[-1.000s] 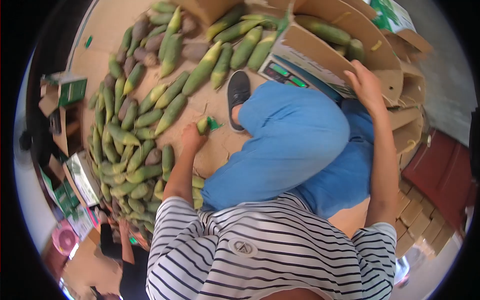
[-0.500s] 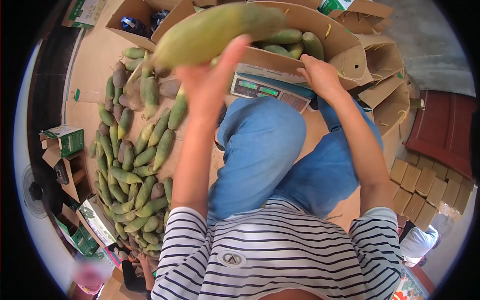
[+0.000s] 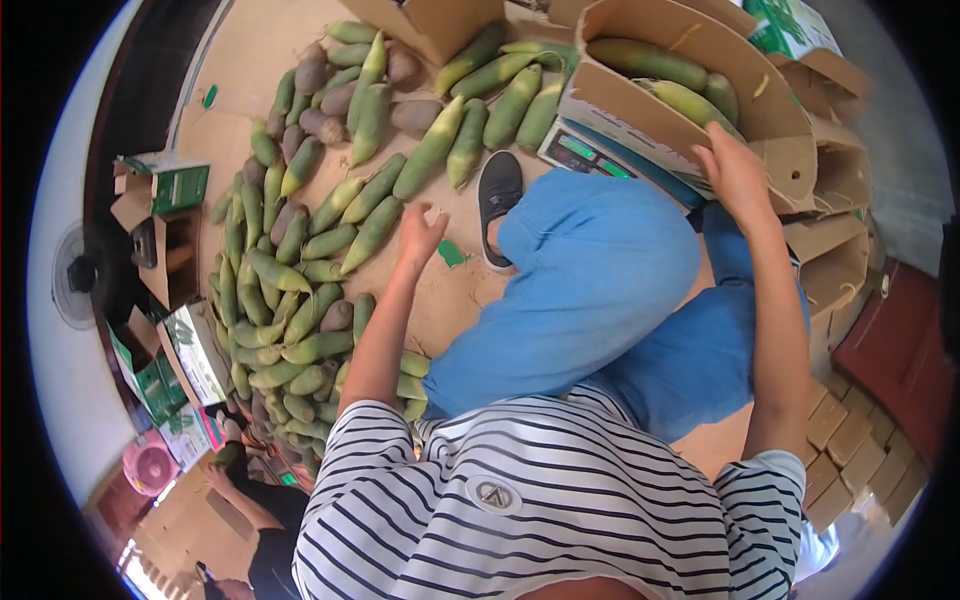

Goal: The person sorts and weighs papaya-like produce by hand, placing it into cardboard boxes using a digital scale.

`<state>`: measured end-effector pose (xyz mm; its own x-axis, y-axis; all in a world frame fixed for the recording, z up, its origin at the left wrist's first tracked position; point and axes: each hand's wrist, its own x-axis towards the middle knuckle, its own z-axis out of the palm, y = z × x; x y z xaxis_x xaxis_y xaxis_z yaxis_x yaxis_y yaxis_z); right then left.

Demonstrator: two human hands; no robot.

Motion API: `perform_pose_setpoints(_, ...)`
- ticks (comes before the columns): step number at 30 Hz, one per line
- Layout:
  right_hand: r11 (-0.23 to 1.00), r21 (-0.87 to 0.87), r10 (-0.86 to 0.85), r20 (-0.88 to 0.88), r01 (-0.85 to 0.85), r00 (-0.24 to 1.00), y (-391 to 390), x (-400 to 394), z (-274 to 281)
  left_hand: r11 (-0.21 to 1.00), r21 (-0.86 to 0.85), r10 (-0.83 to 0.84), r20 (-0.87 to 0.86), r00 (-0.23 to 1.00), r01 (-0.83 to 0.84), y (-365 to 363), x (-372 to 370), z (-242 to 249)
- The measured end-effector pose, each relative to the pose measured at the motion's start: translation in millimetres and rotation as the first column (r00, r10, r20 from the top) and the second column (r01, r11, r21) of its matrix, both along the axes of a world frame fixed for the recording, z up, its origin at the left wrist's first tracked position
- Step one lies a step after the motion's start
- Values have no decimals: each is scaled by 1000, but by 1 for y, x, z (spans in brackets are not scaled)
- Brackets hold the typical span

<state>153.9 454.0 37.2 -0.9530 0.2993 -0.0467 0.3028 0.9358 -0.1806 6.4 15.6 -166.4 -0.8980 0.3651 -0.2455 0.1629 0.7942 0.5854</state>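
Observation:
My left hand [image 3: 422, 232] hovers above the floor beside the long green radishes [image 3: 372, 235], fingers apart and holding nothing. At the upper right, my right hand [image 3: 735, 170] has its fingers on the near rim of an open cardboard box [image 3: 640, 125]. Several green radishes [image 3: 655, 65] lie inside that box. It rests on a scale [image 3: 590, 155] with a lit green display, in front of my knees. Between my left hand and the box, more green radishes [image 3: 512, 108] lie on the floor.
A big pile of radishes [image 3: 290, 370] spreads along the left. Open cartons [image 3: 835, 265] stand at the right, near stacked brown boxes [image 3: 850, 440]. Another person's arm [image 3: 240, 500] shows at the lower left, near a pink fan [image 3: 150, 463]. A green scrap [image 3: 452, 253] lies by my shoe [image 3: 499, 190].
The large radish has left my left hand, which has moved down toward the floor radishes. The view has shifted left. My right hand stays at the box rim.

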Motion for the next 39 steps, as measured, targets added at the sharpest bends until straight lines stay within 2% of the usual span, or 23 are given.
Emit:
perform_pose_setpoints(2,1000,19,-14,5,14,1000,-3,-1,3,991,-127,25,-87,996,-36,-50,3,-22)
perform_pose_setpoints(4,1000,17,-14,-1,14,1000,-3,-2,2,942,-323,93,-11,996,-92,-82,-6,-29)
perform_pose_setpoints(7,1000,5,-25,0,25,1000,-3,-3,0,891,-412,171,-91,981,-193,-113,-17,-34)
perform_pose_setpoints(10,999,13,-33,2,33,999,-2,-4,-1,895,-416,120,-116,986,-158,-136,-31,-47)
perform_pose_setpoints(12,999,12,-42,10,42,999,-4,-4,0,866,-487,119,-21,993,-114,-135,-35,-50)
perform_pose_setpoints(14,998,1,-60,24,60,998,-7,-6,3,793,-602,162,68,984,-89,-114,-42,-27)
perform_pose_setpoints(15,998,-1,-64,27,64,998,-7,-7,2,794,-605,156,100,983,-65,-111,-44,-27)
perform_pose_setpoints(18,998,5,-65,7,65,998,-5,-6,2,717,-677,7,245,970,166,-87,-32,-13)
perform_pose_setpoints(19,999,12,-51,-14,51,999,-7,-6,3,684,-719,-141,36,989,123,-79,-20,-4)
perform_pose_setpoints(22,999,12,-39,-12,39,999,-5,-5,1,829,-533,-60,211,976,167,-85,-5,-41)
perform_pose_setpoints(25,999,15,-31,-13,32,999,-3,-6,-1,877,-475,81,300,951,75,-70,26,-59)
perform_pose_setpoints(27,1000,19,-20,-56,22,998,-1,-2,-3,878,-475,68,226,972,49,-59,39,-58)
perform_pose_setpoints(29,998,10,-62,46,61,997,-2,-5,2,927,-362,5,272,962,97,-56,44,-50)
perform_pose_setpoints(32,998,20,-60,51,59,997,-3,-5,6,998,-37,59,207,977,-53,-31,44,-27)
perform_pose_setpoints(35,998,-13,-61,50,62,997,-6,-3,11,926,347,86,186,979,-148,18,17,30)
perform_pose_setpoints(36,998,-15,-57,43,58,997,-6,-3,11,864,483,97,122,988,-144,41,8,60)
perform_pose_setpoints(38,999,-20,-43,30,44,999,-4,-2,9,646,746,169,72,983,-165,93,-6,127)
perform_pose_setpoints(39,999,-20,-35,16,36,999,-3,-1,6,634,766,154,16,988,-111,114,-8,169)
